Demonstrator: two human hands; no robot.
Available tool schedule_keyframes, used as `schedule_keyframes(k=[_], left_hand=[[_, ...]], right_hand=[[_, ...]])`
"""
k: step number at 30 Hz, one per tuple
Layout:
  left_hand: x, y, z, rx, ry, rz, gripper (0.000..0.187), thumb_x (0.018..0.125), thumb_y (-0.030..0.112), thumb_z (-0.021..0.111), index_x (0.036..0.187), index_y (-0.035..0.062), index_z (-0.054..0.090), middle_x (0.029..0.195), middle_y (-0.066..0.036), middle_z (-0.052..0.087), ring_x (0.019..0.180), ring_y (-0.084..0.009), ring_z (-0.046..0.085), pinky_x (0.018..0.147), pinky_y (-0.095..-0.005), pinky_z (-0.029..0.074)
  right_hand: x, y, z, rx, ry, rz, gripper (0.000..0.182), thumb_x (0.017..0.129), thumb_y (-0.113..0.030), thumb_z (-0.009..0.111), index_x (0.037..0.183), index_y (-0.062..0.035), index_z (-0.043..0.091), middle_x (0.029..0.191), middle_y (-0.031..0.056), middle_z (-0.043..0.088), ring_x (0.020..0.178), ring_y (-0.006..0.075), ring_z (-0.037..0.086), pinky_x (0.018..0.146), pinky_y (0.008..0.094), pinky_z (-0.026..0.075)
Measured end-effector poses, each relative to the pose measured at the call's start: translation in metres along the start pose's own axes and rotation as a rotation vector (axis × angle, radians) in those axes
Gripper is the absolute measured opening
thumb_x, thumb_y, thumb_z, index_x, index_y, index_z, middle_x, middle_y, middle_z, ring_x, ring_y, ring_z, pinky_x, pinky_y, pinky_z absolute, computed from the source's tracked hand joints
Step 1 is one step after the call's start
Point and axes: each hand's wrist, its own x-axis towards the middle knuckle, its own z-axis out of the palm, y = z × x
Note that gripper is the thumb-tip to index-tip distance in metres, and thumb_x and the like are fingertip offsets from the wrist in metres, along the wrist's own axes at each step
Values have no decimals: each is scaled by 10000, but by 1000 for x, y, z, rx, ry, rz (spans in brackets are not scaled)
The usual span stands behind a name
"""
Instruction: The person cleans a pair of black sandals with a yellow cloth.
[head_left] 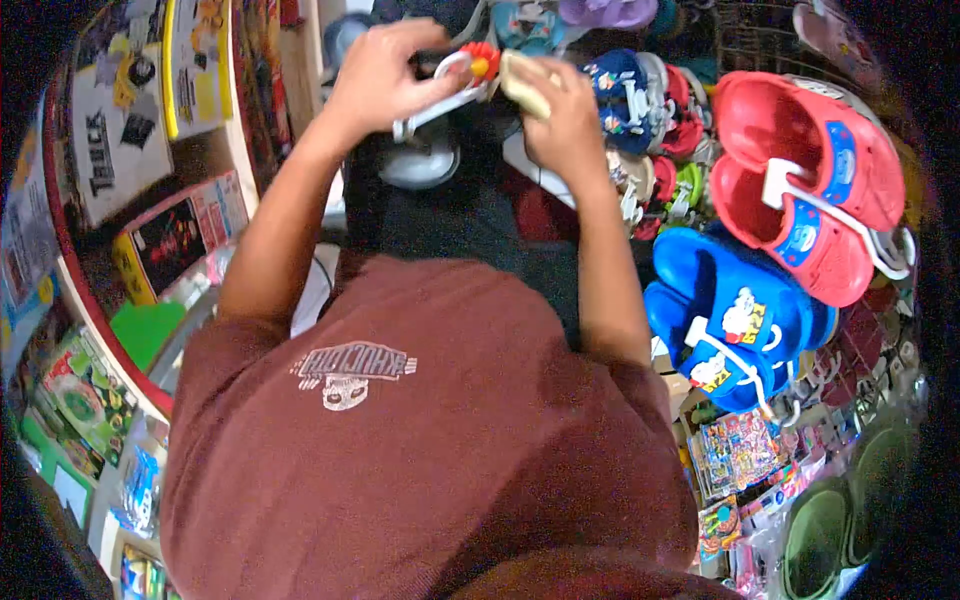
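My left fingers (pixel 436 92) clamp the white strip (pixel 438 113), my right fingers (pixel 572 84) pinch the cream piece (pixel 524 88) beside the red-and-yellow trim (pixel 482 62); a light, even grip should avoid bending them.

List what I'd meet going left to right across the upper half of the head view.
Panel marked TRUCK → yellow-bordered panel → left hand → red-and-yellow piece → right hand → red clogs
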Motion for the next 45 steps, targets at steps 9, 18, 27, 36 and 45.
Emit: schedule_keyframes(k=[9,18,27,36,45], left_hand=[[4,2,5,-160,15,-13,327,766,280,728,767,-24,608,677,-149,548,589,-272,563,553,-364,414],[15,-4,13,-23,-56,-32,360,806,375,709,851,19,667,782,-172,603,706,-314,603,638,-395,458],[13,2,19,114,46,43,442,775,451,698,843,15,692,776,-162,640,706,-363,640,624,-423,497],[11,-4,25,35,105,68,344,794,366,702,790,24,668,713,-145,602,629,-328,613,580,-399,462],[14,10,30,48,106,33,361,799,395,686,808,34,672,769,-159,639,704,-370,632,611,-439,478]], right_hand=[[-32,-25,-14,117,-103,112,403,760,-115,670,1158,-161,715,1098,158,619,1024,360,591,925,449,484],[-25,6,1,51,-25,2,324,788,-159,659,1099,-190,744,1107,139,628,1046,338,582,923,427,480],[-19,12,12,2,57,65,322,773,-156,652,1081,-175,745,1082,140,619,977,357,585,883,446,490],[-21,11,-5,101,119,49,272,765,-150,654,1022,-152,744,933,116,652,950,312,609,856,428,492],[-29,4,-13,207,80,111,246,763,-106,635,957,-189,761,910,90,649,921,327,608,860,421,496]])
